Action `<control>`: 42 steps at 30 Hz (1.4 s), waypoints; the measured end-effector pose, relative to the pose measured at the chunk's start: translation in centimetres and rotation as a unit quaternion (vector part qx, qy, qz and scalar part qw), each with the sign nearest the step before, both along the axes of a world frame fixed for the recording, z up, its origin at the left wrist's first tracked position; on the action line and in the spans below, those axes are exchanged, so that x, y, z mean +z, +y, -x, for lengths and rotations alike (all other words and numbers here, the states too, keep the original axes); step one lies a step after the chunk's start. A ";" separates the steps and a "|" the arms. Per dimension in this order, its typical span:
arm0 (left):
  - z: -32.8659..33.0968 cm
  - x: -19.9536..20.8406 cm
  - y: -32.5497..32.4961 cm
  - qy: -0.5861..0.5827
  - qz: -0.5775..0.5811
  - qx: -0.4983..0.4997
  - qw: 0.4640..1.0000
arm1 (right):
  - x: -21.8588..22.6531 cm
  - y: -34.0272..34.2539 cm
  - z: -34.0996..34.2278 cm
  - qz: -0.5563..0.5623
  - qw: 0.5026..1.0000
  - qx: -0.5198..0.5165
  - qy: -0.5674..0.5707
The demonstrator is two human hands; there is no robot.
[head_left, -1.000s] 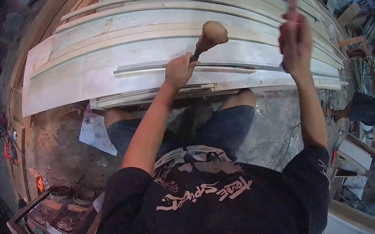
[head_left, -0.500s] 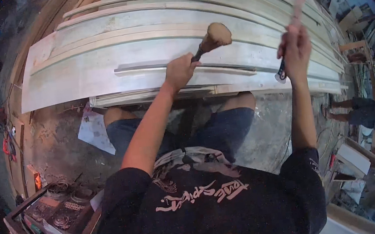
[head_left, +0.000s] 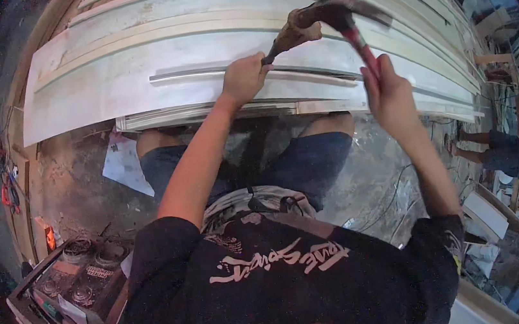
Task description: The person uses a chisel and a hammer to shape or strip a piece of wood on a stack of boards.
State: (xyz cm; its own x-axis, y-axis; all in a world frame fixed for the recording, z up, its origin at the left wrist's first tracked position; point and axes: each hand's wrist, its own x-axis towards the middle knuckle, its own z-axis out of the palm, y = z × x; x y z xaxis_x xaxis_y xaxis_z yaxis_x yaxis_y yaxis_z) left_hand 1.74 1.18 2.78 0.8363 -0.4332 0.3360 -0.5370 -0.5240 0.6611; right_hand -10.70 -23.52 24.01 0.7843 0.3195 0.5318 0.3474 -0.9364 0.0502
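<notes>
My left hand [head_left: 244,81] is closed round the dark shank of a wooden-handled chisel [head_left: 288,36] above the pale boards. The chisel slants up to the right; its working end is hidden by my fist. My right hand [head_left: 391,95] grips the red handle of a claw hammer [head_left: 335,15]. The hammer's head, partly blurred, is at the battered top of the chisel handle; I cannot tell whether they touch. Beneath my left hand a thin grey metal strip [head_left: 187,75] lies across the board [head_left: 102,94], with a narrow wooden strip [head_left: 310,76] beside it.
Long pale boards [head_left: 188,5] stretch away in front of me. A dark stove-like box [head_left: 82,277] stands at the lower left. Red-handled tools [head_left: 10,196] lie at the left. Another person [head_left: 508,154] is at the right, near wooden offcuts [head_left: 486,215] and cables [head_left: 400,200].
My right hand has swung the hammer down and leftward, from high on the right to the top of the chisel. My left hand keeps its hold with little movement.
</notes>
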 end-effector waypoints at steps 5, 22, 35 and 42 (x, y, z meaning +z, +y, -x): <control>0.5 0.3 0.2 -0.006 -0.072 0.006 0.997 | 5.0 1.3 -1.0 -0.316 0.938 -0.110 0.091; 0.6 0.2 -0.6 -0.037 -0.052 0.030 0.998 | -13.6 -4.7 -21.3 -0.296 0.825 -0.178 0.448; 0.7 0.5 1.9 -0.093 -0.025 -0.003 0.995 | -9.7 14.9 -9.9 -0.645 0.760 0.079 0.016; 0.0 -0.8 10.8 -0.161 -0.161 0.210 0.951 | -13.3 12.6 -12.0 -0.557 0.827 0.080 -0.002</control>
